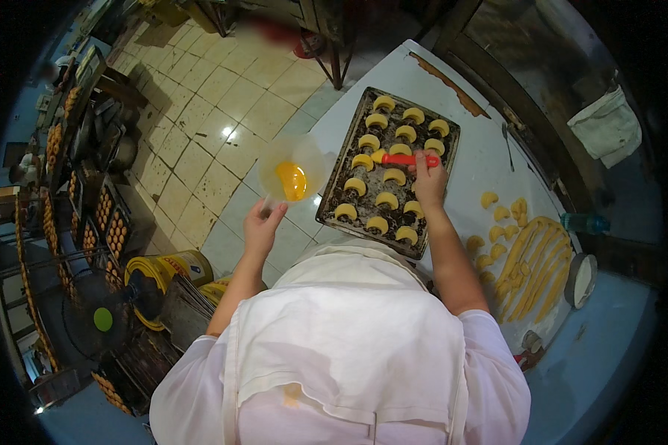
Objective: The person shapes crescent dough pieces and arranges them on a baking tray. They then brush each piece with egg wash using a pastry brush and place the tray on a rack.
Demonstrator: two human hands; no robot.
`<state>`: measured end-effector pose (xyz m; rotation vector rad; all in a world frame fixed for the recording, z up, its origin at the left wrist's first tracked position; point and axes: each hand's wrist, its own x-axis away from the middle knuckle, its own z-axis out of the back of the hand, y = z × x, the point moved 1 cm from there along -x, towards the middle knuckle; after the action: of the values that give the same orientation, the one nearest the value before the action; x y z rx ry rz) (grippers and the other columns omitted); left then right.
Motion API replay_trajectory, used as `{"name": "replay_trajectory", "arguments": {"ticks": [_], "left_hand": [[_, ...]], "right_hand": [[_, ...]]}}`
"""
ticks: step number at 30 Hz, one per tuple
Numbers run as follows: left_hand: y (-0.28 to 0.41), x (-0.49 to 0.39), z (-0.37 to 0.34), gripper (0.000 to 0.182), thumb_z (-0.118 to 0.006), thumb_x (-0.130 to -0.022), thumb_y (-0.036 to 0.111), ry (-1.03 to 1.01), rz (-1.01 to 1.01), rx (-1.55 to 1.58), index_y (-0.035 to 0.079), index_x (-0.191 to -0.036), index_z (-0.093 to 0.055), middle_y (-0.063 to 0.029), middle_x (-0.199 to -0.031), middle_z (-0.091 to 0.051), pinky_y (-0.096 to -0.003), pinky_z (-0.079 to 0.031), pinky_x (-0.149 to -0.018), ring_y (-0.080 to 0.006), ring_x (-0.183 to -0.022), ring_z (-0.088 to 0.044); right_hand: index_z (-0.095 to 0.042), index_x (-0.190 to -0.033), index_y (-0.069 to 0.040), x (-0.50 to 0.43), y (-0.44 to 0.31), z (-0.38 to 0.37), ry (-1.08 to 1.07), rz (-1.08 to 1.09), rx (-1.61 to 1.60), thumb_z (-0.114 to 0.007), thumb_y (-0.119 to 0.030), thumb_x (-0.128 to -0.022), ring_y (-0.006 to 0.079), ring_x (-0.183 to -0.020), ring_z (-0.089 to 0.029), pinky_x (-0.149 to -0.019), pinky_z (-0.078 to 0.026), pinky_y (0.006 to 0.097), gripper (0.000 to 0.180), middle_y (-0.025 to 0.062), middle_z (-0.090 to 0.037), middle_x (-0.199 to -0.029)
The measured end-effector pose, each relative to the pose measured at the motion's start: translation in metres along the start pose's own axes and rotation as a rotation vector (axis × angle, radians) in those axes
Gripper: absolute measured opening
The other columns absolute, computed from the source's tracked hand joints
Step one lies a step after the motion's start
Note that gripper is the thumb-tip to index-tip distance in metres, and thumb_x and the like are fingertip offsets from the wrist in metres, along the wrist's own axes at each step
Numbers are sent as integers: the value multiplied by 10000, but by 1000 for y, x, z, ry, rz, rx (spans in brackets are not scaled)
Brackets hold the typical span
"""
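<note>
My left hand (pixel 265 223) grips the handle of a translucent plastic cup (pixel 310 150) that holds yellow-orange liquid, like beaten egg (pixel 293 181). My right hand (pixel 430 181) is closed on the red handle of a pastry brush (pixel 399 159), whose yellowed bristles touch or hover just over a crescent of dough in the left column. Rows of pale crescent-shaped dough pieces (pixel 387 200) lie on a dark, worn baking tray (pixel 367 232). The tray rests on a white table (pixel 349 105), and its near edge is close to my apron.
To the right on the table lie loose crescents (pixel 499 213), long dough strips (pixel 534 267), a round container (pixel 581 281) and a thin metal utensil (pixel 507 147). At left stand a fan (pixel 103 320), yellow buckets (pixel 192 267) and racks with trays of baked pieces (pixel 117 231).
</note>
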<state>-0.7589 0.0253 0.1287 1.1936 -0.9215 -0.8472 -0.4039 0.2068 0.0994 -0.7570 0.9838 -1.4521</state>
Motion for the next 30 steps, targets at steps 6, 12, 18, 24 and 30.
{"name": "replay_trajectory", "arguments": {"ticks": [6, 12, 18, 24, 30], "left_hand": [[7, 7, 2, 312, -794, -934, 234, 4, 37, -55, 2, -1134, -730, 21, -919, -692, -246, -455, -722, -64, -805, -576], [7, 11, 7, 315, -798, -930, 237, -4, 16, -24, 3, -1130, -730, 25, -929, -692, -250, -461, -729, -67, -815, -579], [7, 13, 6, 328, -797, -930, 228, -3, 52, -28, 5, -1159, -721, 19, -948, -697, -253, -467, -754, -74, -847, -591], [10, 19, 10, 325, -793, -930, 221, 24, 44, -28, 3, -1160, -719, 8, -974, -707, -261, -477, -785, -82, -868, -602], [12, 23, 7, 319, -795, -931, 212, 41, 70, -27, 2, -1161, -725, -4, -994, -723, -264, -492, -819, -89, -901, -624]], "right_hand": [[-683, -1097, -65, -33, -16, -34, -36, 95, 27, -549, -328, -1066, 283, -731, -707, -675, -529, 427, 297, 104, -727, -789], [-690, -1050, -67, -64, -17, -10, 98, 124, 75, -560, -314, -1051, 341, -751, -699, -671, -532, 454, 279, 135, -722, -812], [-691, -1096, -42, -104, -26, -46, 8, 223, 216, -580, -330, -1041, 286, -785, -734, -718, -553, 403, 314, 123, -749, -834], [-675, -1066, -84, -136, -27, -19, 140, 126, 229, -557, -333, -1035, 415, -859, -702, -731, -543, 515, 277, 191, -730, -895], [-685, -1059, -86, -166, -35, -41, -35, 285, 297, -583, -345, -1022, 415, -835, -708, -729, -546, 486, 281, 184, -733, -861]]}}
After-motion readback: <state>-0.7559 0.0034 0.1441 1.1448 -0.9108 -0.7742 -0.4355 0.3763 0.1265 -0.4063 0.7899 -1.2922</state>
